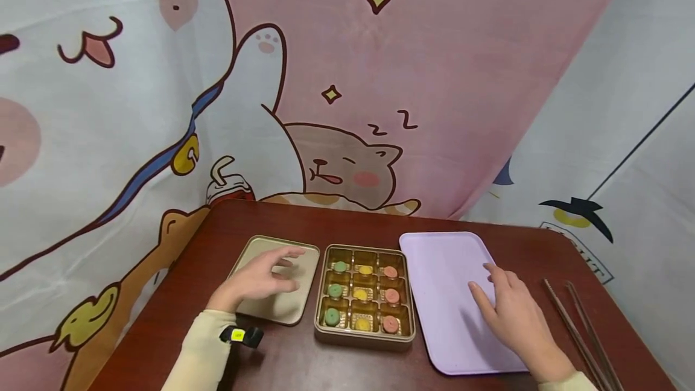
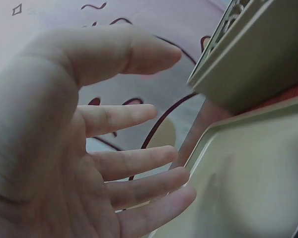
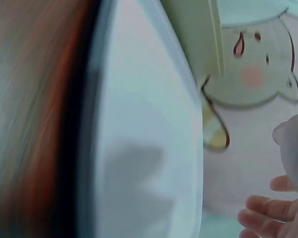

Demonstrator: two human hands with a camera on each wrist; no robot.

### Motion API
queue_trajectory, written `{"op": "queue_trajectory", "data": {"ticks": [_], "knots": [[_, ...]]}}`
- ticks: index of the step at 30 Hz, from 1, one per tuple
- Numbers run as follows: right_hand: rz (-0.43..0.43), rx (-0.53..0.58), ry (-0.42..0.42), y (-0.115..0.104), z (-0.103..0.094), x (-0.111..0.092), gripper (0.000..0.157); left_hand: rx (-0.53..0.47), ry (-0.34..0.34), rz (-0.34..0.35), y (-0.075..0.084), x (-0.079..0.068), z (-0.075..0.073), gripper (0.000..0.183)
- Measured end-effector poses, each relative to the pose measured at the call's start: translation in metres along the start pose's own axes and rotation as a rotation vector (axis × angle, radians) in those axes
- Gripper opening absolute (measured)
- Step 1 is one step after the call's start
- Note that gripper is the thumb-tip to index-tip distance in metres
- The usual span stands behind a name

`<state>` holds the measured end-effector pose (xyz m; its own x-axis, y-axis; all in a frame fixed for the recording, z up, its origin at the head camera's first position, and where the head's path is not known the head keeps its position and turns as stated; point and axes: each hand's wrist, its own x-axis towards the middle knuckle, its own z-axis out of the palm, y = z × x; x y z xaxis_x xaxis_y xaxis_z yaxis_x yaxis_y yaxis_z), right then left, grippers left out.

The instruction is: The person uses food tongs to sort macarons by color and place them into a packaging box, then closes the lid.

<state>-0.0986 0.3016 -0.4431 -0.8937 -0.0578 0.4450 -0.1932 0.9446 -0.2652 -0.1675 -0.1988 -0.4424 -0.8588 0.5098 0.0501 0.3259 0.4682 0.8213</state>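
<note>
My left hand (image 1: pixel 263 275) hovers over a flat beige tin lid (image 1: pixel 290 306), fingers loosely bent and holding nothing. In the left wrist view the spread fingers (image 2: pixel 134 163) and thumb stand apart from the lid and tin. My right hand (image 1: pixel 513 315) is above a lilac tray (image 1: pixel 445 258), thumb and fingers parted around nothing. Between the two hands sits a square gold tin (image 1: pixel 364 343) with a divided insert. Its compartments hold small round pieces in columns: green (image 1: pixel 332 317) on the left, yellow (image 1: pixel 362 323) in the middle, pink (image 1: pixel 390 324) on the right.
Long metal tongs (image 1: pixel 583 330) lie at the right of the dark red-brown table (image 1: pixel 293 355). A cartoon-printed cloth (image 1: pixel 445 77) hangs behind the table and along its sides. The tin stands close between lid and tray.
</note>
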Motion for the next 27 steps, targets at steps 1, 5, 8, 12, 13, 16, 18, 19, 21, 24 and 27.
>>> {"op": "queue_trajectory", "data": {"ticks": [1,5,8,12,13,16,18,19,21,24,27], "knots": [[-0.035,0.027,0.025,-0.007,0.004,0.003,0.054,0.006,0.010,-0.007,-0.001,-0.003,-0.003,0.066],[-0.136,0.096,0.094,-0.038,0.018,0.013,0.051,0.098,0.064,-0.049,-0.008,-0.015,-0.015,0.063],[-0.164,0.133,0.078,-0.062,0.027,0.018,0.052,0.199,0.096,-0.078,-0.013,-0.023,-0.024,0.063],[-0.181,0.165,0.011,-0.094,0.036,0.024,0.060,0.300,0.120,-0.107,-0.019,-0.034,-0.039,0.063],[-0.185,0.173,-0.010,-0.101,0.038,0.025,0.063,0.320,0.126,-0.111,-0.020,-0.036,-0.043,0.064],[-0.191,0.205,-0.063,-0.122,0.043,0.029,0.071,0.371,0.145,-0.128,-0.022,-0.042,-0.055,0.065],[-0.185,0.229,-0.113,-0.136,0.045,0.030,0.075,0.406,0.155,-0.135,-0.025,-0.045,-0.061,0.065],[-0.186,0.242,-0.132,-0.142,0.046,0.031,0.077,0.420,0.158,-0.143,-0.027,-0.046,-0.064,0.065],[-0.185,0.262,-0.169,-0.155,0.048,0.031,0.079,0.441,0.161,-0.162,-0.031,-0.048,-0.068,0.064],[-0.190,0.296,-0.221,-0.172,0.050,0.031,0.080,0.454,0.154,-0.193,-0.038,-0.050,-0.072,0.064],[-0.195,0.326,-0.250,-0.187,0.053,0.029,0.078,0.450,0.147,-0.215,-0.045,-0.051,-0.074,0.065]]}}
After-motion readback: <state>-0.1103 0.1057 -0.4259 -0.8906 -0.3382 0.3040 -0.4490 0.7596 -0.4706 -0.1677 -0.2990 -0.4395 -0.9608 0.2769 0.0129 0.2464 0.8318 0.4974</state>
